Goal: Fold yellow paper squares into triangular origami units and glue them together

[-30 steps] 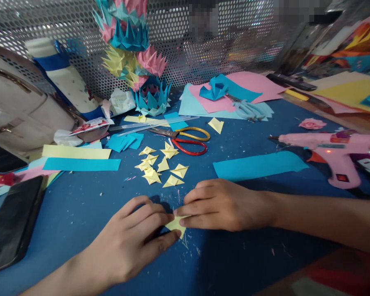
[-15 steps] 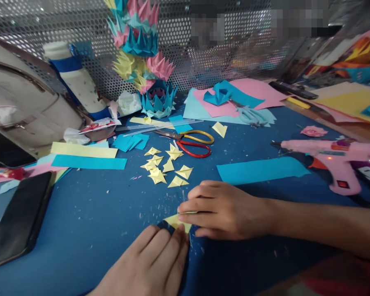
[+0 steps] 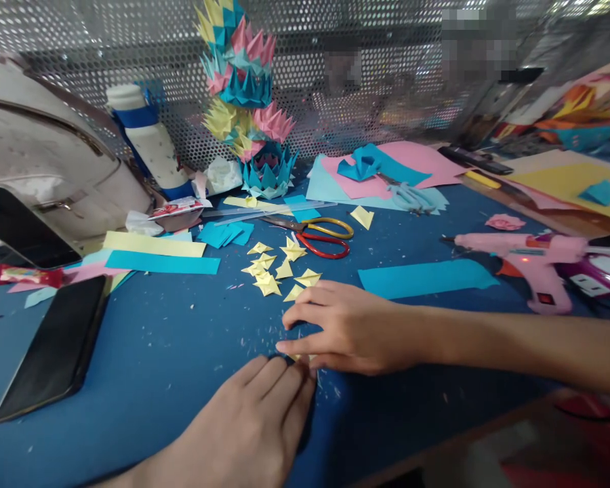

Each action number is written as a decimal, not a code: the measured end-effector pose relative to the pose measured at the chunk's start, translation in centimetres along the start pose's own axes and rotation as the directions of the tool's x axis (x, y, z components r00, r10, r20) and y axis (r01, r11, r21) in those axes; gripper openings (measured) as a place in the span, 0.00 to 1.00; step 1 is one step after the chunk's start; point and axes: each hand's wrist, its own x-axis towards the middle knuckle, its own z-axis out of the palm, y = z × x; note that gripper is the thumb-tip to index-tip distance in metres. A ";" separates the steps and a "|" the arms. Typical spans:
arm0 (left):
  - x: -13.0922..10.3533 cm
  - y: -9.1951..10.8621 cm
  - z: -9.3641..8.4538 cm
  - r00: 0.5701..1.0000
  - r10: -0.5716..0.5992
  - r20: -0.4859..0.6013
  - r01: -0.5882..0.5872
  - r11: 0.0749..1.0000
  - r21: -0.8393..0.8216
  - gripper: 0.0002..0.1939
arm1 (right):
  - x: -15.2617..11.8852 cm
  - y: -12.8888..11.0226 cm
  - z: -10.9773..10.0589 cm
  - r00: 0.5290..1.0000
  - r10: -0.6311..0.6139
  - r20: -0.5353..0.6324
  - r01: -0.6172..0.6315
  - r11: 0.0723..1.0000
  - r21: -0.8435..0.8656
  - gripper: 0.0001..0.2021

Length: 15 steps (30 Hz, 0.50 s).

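A small folded piece of yellow paper (image 3: 305, 358) lies on the blue table, mostly hidden under my fingers. My left hand (image 3: 257, 407) is closed, its fingertips pinning the near edge of that paper. From the right, my right hand (image 3: 353, 329) reaches across with thumb and forefinger pressed on the same piece; its other fingers are bent and spaced apart. Just beyond the hands are several folded yellow paper pieces (image 3: 267, 283). Behind them rest open scissors (image 3: 305, 229) with one yellow and one red handle.
Right of centre lies a blue paper strip (image 3: 421, 278), with a pink glue gun (image 3: 523, 254) beyond it. At left are a phone (image 3: 55, 346), paper strips (image 3: 155, 244) and a white bag (image 3: 45, 149). A bottle (image 3: 150, 139) and a folded-paper tower (image 3: 249, 88) stand at the back.
My right hand has shifted slightly left and away from me, its fingers more spread, covering more of the yellow paper. The camera view has turned slightly left.
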 end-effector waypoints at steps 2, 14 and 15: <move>-0.1 0.0 -0.1 1.000 0.008 0.019 -0.008 1.000 -0.005 0.21 | -1.3 -0.2 -0.5 0.998 0.055 0.005 -0.055 0.998 0.009 0.15; 1.0 -3.8 0.2 0.945 -0.321 0.058 0.300 0.788 -0.538 0.16 | -3.9 -0.9 -1.0 0.985 0.140 -0.101 -0.142 0.990 -0.010 0.14; 1.1 -4.1 0.4 0.932 -0.357 0.057 0.330 0.775 -0.539 0.16 | -3.4 -0.7 -0.7 0.988 0.121 -0.094 -0.125 0.992 -0.035 0.16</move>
